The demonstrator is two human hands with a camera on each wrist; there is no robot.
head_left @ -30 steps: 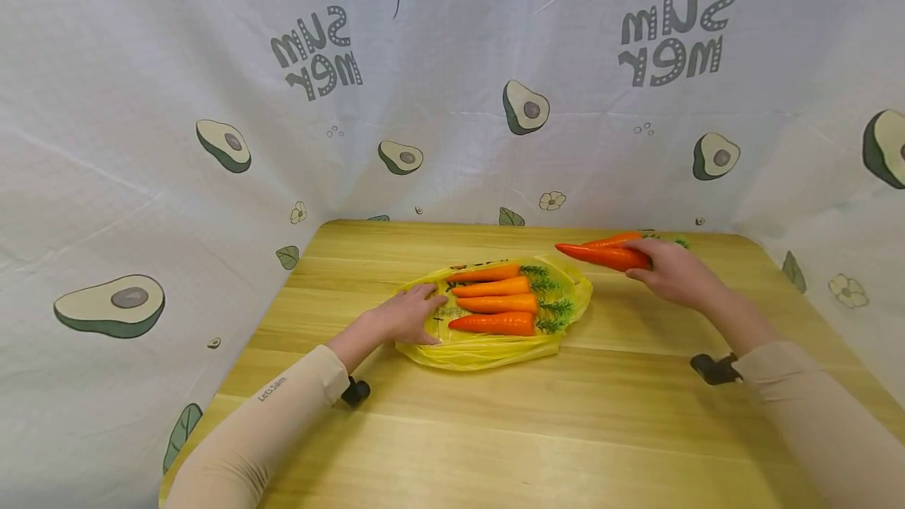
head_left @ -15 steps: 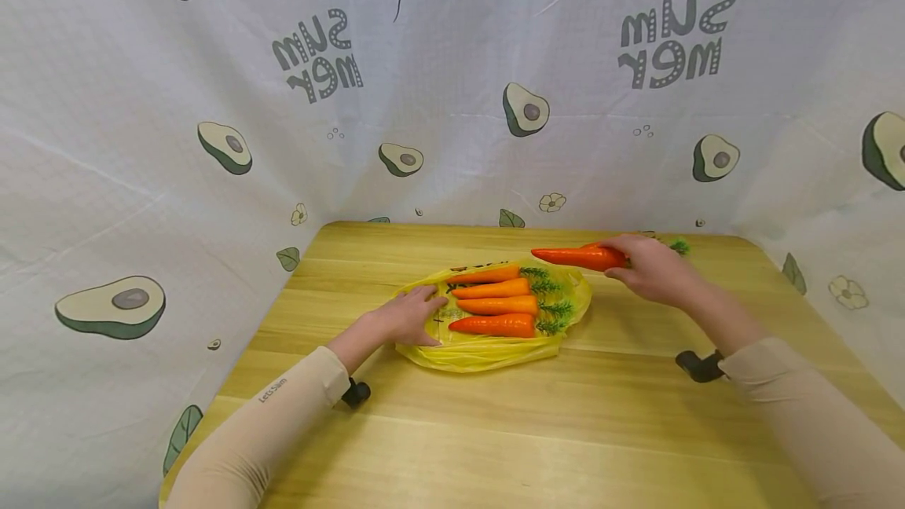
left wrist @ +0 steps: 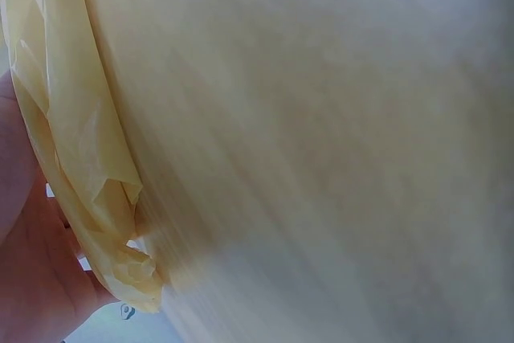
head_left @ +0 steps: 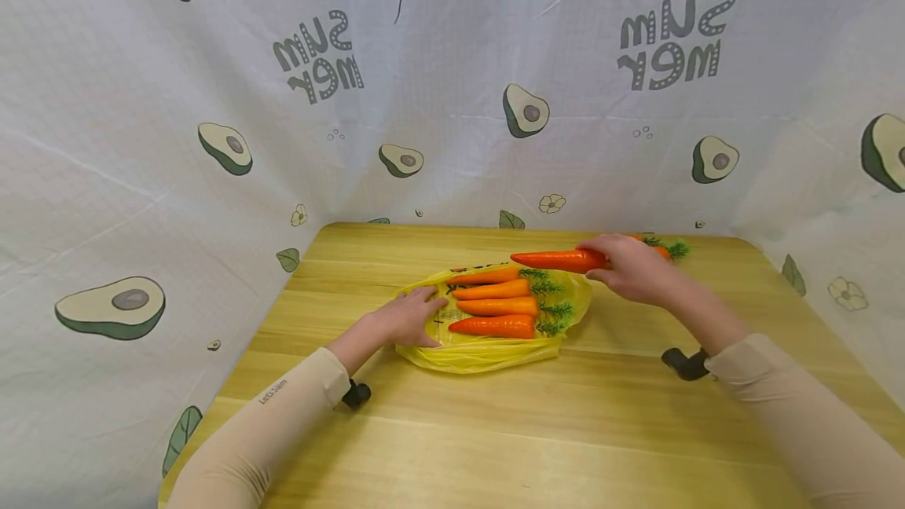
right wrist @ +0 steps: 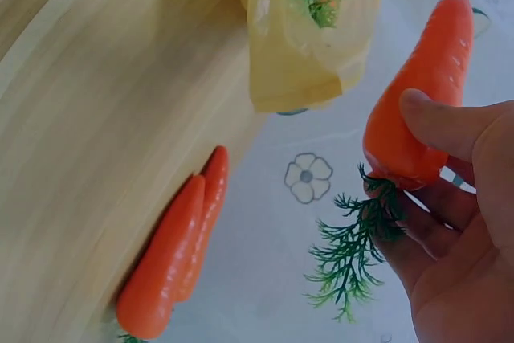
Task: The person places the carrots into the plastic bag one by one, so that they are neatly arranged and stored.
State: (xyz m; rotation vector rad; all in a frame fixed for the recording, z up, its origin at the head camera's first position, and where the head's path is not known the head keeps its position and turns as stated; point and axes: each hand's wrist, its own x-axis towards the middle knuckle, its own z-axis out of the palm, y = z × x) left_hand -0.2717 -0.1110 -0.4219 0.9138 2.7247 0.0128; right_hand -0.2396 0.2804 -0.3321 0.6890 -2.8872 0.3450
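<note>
My right hand (head_left: 632, 267) holds an orange-red carrot (head_left: 558, 260) above the back right part of a yellow plastic bag (head_left: 481, 356). In the right wrist view the thumb lies across the carrot's thick end (right wrist: 426, 86), and its green leaves (right wrist: 353, 238) hang down below. Several carrots (head_left: 498, 305) lie side by side in the bag, tips left and leaves right. My left hand (head_left: 406, 316) rests on the bag's left end with its fingers spread. The left wrist view shows the bag's crumpled edge (left wrist: 80, 142) against the palm; the fingertips there are hidden.
Two more carrots (right wrist: 165, 259) lie near the table's back right, partly hidden behind my right hand in the head view. The wooden table (head_left: 495, 446) ends at a white curtain (head_left: 452, 69) printed with avocados.
My right hand has moved left with the carrot, from beside the bag to over its back right part. The left hand and the bag have stayed put.
</note>
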